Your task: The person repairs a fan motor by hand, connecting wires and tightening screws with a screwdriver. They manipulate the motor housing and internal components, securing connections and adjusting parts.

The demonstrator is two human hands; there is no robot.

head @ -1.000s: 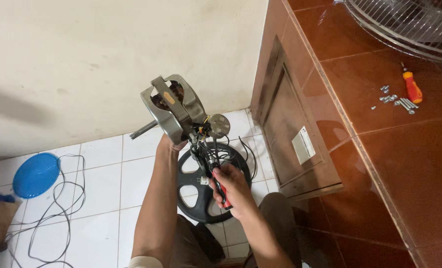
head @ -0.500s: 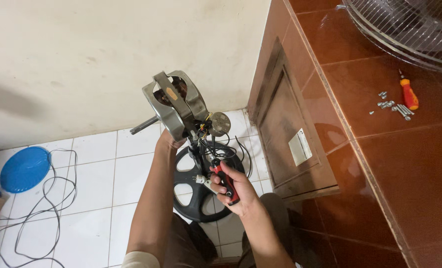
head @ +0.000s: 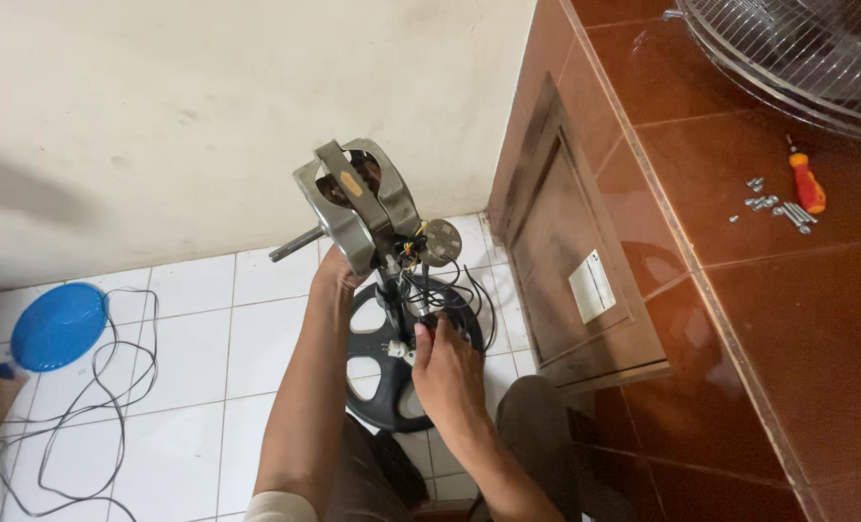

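Head view, looking down: the right hand (head: 447,372) sits nearest the camera, knuckles up, fingers curled in around a small dark part and the bundle of black wires (head: 445,295) against the stand's upright pole (head: 389,290). Half a second earlier a red-handled tool showed in this hand; now no red is visible, and the hand has closed in over the wires, so whether it grips a tool cannot be told; it is closed on something small at the wiring. That suggests work has moved from driving a tool to handling the leads. A white plug (head: 397,349) lies just beside the fingertips, over the black round base (head: 382,387) of the stand on the white tiled floor (head: 208,387). The left hand (head: 336,275), forearm reaching up from the lower edge, is clasped under the bare fan motor (head: 358,203), steadying it; its fingers are mostly hidden behind the housing. The motor, metal-framed with copper windings showing, sits tilted atop the pole, its shaft (head: 290,246) pointing left, a small round part (head: 440,242) at its right side. It has held its place across the last second, only the view having drifted. Farther left, a blue round lid (head: 58,326) and a loose black cable (head: 102,406) lie on the tiles. Well apart on the right, the brown tiled counter (head: 740,319) carries an orange-handled screwdriver (head: 805,184), loose screws (head: 773,206) just beside it, and a wire fan guard (head: 798,53).
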